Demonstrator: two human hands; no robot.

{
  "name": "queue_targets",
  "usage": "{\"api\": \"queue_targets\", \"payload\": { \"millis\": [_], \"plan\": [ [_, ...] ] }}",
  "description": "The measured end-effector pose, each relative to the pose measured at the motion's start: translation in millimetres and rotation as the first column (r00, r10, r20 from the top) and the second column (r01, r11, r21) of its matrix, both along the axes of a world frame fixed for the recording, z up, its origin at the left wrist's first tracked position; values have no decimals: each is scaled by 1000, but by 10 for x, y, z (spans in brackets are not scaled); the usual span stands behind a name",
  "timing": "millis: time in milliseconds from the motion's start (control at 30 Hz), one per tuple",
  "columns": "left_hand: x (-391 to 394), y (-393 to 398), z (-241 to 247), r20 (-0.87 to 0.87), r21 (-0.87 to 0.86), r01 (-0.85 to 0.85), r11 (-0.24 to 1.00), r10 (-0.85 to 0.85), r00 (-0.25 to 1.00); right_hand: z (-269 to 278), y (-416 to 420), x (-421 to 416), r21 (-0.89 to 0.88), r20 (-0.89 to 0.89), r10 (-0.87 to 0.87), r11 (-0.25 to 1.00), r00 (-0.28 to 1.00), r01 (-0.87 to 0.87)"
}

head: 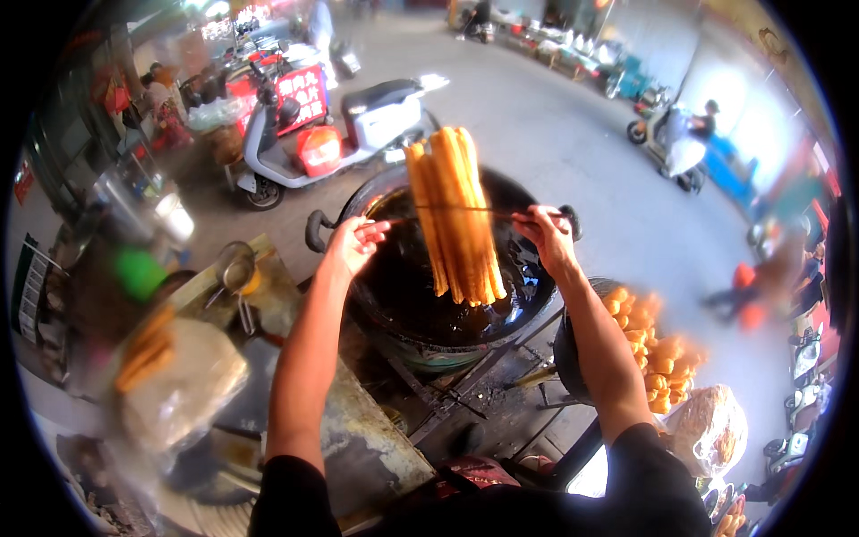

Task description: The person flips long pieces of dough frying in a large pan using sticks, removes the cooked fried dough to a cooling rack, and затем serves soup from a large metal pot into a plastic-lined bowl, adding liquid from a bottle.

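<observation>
Several long golden fried dough sticks [456, 228] lie side by side above a wide black wok of dark oil [396, 288]. Thin dark rods or long chopsticks [500, 211] cross them at mid-length, one end at each of my hands. My left hand [359, 243] holds the left end near the wok's left handle, fingers partly curled. At the right rim, by the other handle, my right hand [547, 235] grips the right end. How the rods pass behind the dough is hidden.
A metal worktable [366, 423] with a strainer [237, 268] and a plastic-covered mass [181, 382] stands at left. Fried dough pieces [654, 349] are heaped at right, beside a plastic bag [710, 429]. A parked scooter [322, 158] stands beyond the wok; a person rides another [678, 144] farther right.
</observation>
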State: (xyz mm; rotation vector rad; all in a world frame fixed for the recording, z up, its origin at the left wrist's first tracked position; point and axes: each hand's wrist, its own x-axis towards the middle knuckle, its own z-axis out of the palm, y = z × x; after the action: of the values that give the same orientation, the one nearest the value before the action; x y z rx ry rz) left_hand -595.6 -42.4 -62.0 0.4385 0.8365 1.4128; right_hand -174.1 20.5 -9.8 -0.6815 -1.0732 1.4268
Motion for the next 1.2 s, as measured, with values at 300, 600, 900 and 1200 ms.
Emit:
{"api": "queue_targets", "payload": {
  "millis": [300,600,900,1200],
  "plan": [
    [93,-177,65,55,15,-31,999,30,998,36,-351,-47,89,-26,-28,996,999,30],
    [-225,-268,224,-56,87,7,996,-2,998,80,-471,-157,120,-108,-55,990,993,68],
    [-240,-480,584,-133,138,-112,984,130,983,271,-501,-209,159,-168,0,987,986,27],
    [-351,-562,656,-247,124,-46,991,76,966,308,-483,-133,160,-222,40,987,974,-4]
  ]
}}
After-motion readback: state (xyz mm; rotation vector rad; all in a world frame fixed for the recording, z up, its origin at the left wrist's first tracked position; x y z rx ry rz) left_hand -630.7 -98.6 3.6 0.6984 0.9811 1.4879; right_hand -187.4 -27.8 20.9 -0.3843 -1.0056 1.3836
